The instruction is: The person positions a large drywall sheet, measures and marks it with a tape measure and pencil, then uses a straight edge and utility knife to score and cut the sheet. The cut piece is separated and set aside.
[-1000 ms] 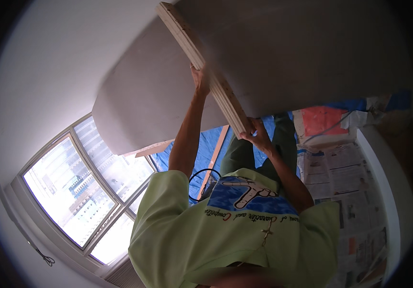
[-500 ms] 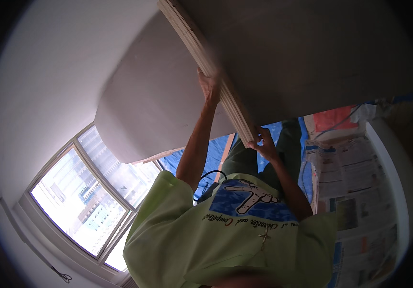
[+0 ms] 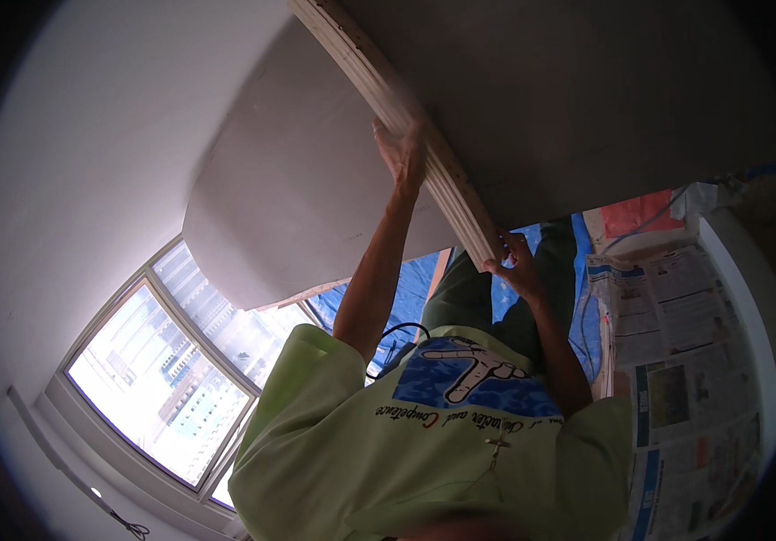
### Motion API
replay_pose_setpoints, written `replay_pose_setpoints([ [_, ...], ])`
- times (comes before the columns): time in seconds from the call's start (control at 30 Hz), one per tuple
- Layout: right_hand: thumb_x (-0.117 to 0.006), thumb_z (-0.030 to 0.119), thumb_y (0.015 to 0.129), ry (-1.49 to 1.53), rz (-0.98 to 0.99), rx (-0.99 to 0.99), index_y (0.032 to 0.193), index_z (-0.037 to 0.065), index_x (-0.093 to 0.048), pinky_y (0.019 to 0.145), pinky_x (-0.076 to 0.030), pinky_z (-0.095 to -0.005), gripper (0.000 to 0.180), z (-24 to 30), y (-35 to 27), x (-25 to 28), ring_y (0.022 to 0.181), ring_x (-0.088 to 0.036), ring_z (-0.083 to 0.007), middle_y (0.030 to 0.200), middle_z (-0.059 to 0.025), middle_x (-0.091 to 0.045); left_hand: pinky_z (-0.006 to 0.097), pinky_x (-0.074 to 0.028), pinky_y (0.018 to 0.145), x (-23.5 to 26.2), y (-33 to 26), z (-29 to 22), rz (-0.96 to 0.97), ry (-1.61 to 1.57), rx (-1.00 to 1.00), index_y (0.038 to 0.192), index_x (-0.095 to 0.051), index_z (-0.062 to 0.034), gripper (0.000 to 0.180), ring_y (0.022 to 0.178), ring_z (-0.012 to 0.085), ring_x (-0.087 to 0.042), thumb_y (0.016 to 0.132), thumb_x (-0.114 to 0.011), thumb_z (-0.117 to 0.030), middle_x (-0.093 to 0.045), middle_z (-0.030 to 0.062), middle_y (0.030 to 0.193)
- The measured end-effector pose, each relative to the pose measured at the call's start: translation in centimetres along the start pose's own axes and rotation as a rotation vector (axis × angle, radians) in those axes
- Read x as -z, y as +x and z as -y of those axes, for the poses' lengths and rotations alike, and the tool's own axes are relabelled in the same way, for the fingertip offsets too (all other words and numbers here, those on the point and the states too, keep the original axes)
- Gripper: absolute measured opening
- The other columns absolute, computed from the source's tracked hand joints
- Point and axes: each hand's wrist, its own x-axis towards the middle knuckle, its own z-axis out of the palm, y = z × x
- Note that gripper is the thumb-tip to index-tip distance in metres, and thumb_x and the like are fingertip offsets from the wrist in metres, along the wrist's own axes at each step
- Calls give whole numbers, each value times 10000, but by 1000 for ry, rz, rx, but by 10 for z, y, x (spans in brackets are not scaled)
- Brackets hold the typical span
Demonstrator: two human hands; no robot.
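Note:
A long pale wooden strip with lengthwise grooves (image 3: pixel 447 194) runs slantwise from the top edge down toward my waist. Partway along it, my left hand (image 3: pixel 401 155) is closed around the strip, its fingers partly hidden and slightly blurred. At the strip's lower end, my right hand (image 3: pixel 518 267) grips the corner between thumb and fingers. Behind the strip are two large flat surfaces: a lighter grey panel (image 3: pixel 298 198) on the left and a darker grey-brown one (image 3: pixel 604 108) on the right. Whether the strip touches them I cannot tell.
A bright window (image 3: pixel 163 370) is at the lower left beside a white wall (image 3: pixel 109 135). Blue sheeting (image 3: pixel 413 288) lies below by my legs. Newspapers (image 3: pixel 694 361) cover a surface on the right, bordered by a white curved edge (image 3: pixel 748 298). A red sheet (image 3: pixel 636 214) lies beyond them.
The strip's lower end and my right hand have shifted slightly right and up in view. My left hand has moved slightly right too. Both still hold the strip.

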Motion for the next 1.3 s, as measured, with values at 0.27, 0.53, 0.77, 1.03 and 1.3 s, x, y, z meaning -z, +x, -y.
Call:
replay_pose_setpoints([
  [0.27, -845, 262, 690, -70, 15, -11, 1382, 67, -550, 708, -394, -290, 778, 11, -1, 7, 849, -423, -133, 1025, -25, -441, 398, -478, 864, -2, 0, 4, -16, 8, 11, 1232, -477, 53, 611, 946, 270, -588, 772, -726, -263, -594, 174, 1049],
  [0.53, -848, 309, 682, -89, 21, -14, 1405, 68, -529, 674, -375, -287, 826, 9, -4, 8, 833, -430, -130, 1015, -30, -443, 400, -480, 859, -1, -4, -2, 2, 23, 4, 1226, -483, 56, 603, 940, 277, -594, 772, -720, -262, -601, 179, 1050],
  [0.77, -838, 287, 689, -86, -1, 19, 1410, 71, -528, 665, -371, -290, 814, 4, -4, 7, 819, -415, -125, 1006, -19, -443, 400, -473, 875, -3, -7, -5, -34, 42, 17, 1258, -471, 60, 609, 957, 276, -586, 779, -706, -234, -593, 178, 1080],
  [1.03, -836, 265, 691, -100, -9, 44, 1400, 72, -541, 671, -379, -294, 791, 1, -6, 6, 817, -419, -133, 987, -19, -455, 388, -464, 888, -2, -5, -2, -15, 9, -16, 1242, -480, 67, 572, 974, 266, -575, 781, -693, -197, -589, 174, 1085],
  [1.3, -843, 224, 767, 36, -97, -95, 1436, 64, -440, 798, -430, -309, 797, -5, -12, -13, 947, -470, -110, 1131, -25, -478, 376, -498, 835, 1, -2, 5, 22, -67, -48, 1251, -424, 78, 685, 954, 269, -586, 755, -753, -261, -586, 205, 1077],
])
